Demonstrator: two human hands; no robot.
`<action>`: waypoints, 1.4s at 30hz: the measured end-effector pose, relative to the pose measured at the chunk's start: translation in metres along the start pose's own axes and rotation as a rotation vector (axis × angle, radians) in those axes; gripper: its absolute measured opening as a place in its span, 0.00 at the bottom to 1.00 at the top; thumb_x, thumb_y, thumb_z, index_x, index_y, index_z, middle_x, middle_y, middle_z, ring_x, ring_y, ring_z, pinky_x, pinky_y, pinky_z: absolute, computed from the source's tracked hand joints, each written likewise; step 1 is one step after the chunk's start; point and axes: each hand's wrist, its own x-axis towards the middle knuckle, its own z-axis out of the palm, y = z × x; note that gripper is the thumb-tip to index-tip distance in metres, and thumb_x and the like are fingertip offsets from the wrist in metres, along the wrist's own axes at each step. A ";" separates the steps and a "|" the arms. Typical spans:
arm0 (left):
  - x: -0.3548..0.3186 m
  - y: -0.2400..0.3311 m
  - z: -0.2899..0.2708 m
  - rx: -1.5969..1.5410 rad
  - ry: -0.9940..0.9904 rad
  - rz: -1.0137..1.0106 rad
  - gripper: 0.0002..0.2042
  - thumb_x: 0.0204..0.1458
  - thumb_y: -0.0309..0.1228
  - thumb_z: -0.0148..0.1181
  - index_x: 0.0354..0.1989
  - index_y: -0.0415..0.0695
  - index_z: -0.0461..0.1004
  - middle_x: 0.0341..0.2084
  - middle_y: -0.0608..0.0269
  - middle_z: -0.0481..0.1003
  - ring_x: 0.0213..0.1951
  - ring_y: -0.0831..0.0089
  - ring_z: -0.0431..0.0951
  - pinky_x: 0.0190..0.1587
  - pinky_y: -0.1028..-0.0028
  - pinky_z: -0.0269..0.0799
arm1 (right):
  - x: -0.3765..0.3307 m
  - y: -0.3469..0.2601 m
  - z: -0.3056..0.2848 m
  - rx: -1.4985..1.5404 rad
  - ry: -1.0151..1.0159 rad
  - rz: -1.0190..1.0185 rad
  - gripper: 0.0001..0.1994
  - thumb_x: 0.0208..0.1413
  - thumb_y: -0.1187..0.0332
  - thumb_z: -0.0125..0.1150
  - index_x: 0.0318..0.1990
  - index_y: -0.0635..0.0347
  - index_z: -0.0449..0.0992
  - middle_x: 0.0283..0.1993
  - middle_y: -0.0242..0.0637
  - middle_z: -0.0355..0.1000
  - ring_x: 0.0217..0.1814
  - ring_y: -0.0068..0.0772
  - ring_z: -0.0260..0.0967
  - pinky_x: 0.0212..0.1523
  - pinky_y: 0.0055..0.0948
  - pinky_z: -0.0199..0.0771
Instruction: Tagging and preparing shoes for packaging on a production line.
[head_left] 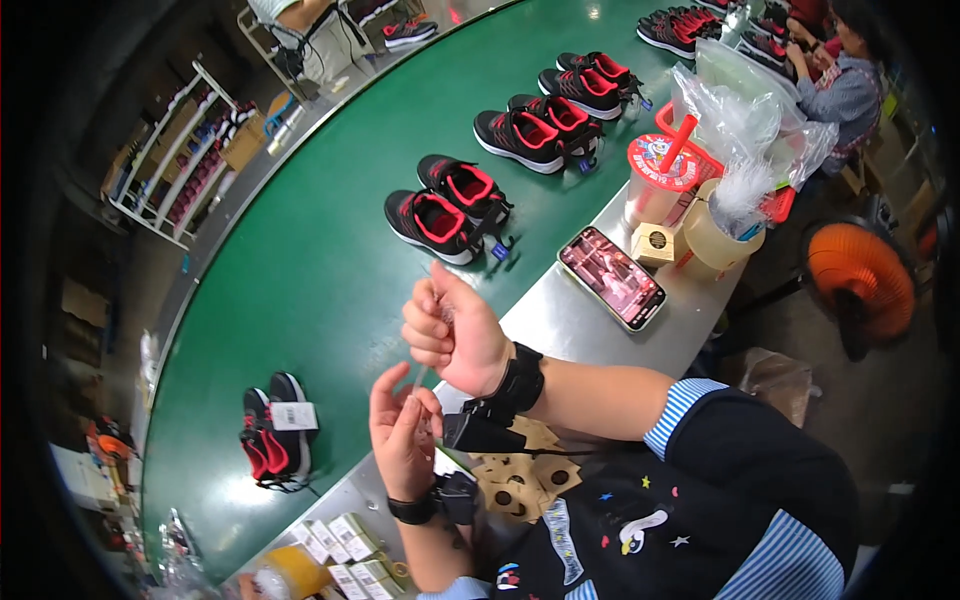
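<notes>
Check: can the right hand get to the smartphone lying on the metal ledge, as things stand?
Probably yes. The right hand hovers just short of the smartphone, with bare metal ledge between them. But its fingers already pinch a thin clear strand shared with the left hand.

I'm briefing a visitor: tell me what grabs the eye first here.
The wide green conveyor belt runs up the middle, dotted with pairs of black-and-red sneakers. In front, the left hand and right hand pinch a thin clear strip between them. To the right, a lit phone lies on the steel ledge.
</notes>
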 end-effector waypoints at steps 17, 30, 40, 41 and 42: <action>0.018 -0.011 -0.007 0.023 -0.033 0.095 0.43 0.42 0.67 0.38 0.55 0.38 0.50 0.34 0.47 0.68 0.34 0.65 0.70 0.31 0.75 0.69 | -0.006 -0.018 0.019 -0.114 -0.039 -0.036 0.18 0.58 0.55 0.39 0.19 0.52 0.56 0.12 0.23 0.46 0.11 0.14 0.37 0.12 0.17 0.35; 0.014 -0.001 0.002 0.267 -0.209 0.120 0.23 0.45 0.50 0.53 0.33 0.39 0.61 0.30 0.64 0.61 0.33 0.76 0.61 0.39 0.79 0.56 | 0.006 -0.011 0.003 -0.058 -0.113 0.162 0.22 0.56 0.46 0.39 0.20 0.52 0.56 0.13 0.23 0.47 0.11 0.13 0.38 0.10 0.15 0.37; 0.014 -0.007 -0.004 0.185 -0.203 -0.010 0.23 0.47 0.47 0.48 0.39 0.36 0.59 0.29 0.67 0.59 0.32 0.77 0.61 0.39 0.79 0.56 | 0.000 0.003 0.004 -0.469 -0.064 0.087 0.20 0.52 0.51 0.51 0.19 0.54 0.56 0.13 0.20 0.50 0.12 0.09 0.45 0.11 0.12 0.45; 0.015 -0.009 -0.014 0.192 -0.196 -0.024 0.28 0.46 0.50 0.50 0.43 0.34 0.59 0.33 0.65 0.63 0.37 0.76 0.65 0.43 0.76 0.59 | -0.002 0.002 0.007 -0.535 -0.056 0.100 0.20 0.50 0.53 0.55 0.19 0.54 0.57 0.12 0.19 0.51 0.13 0.07 0.48 0.12 0.12 0.48; 0.013 -0.012 -0.019 0.194 -0.195 -0.024 0.28 0.46 0.50 0.50 0.43 0.34 0.59 0.33 0.65 0.63 0.37 0.76 0.65 0.43 0.76 0.59 | -0.002 0.003 0.007 -0.533 -0.057 0.100 0.20 0.50 0.53 0.55 0.19 0.54 0.57 0.12 0.19 0.51 0.13 0.07 0.48 0.12 0.12 0.48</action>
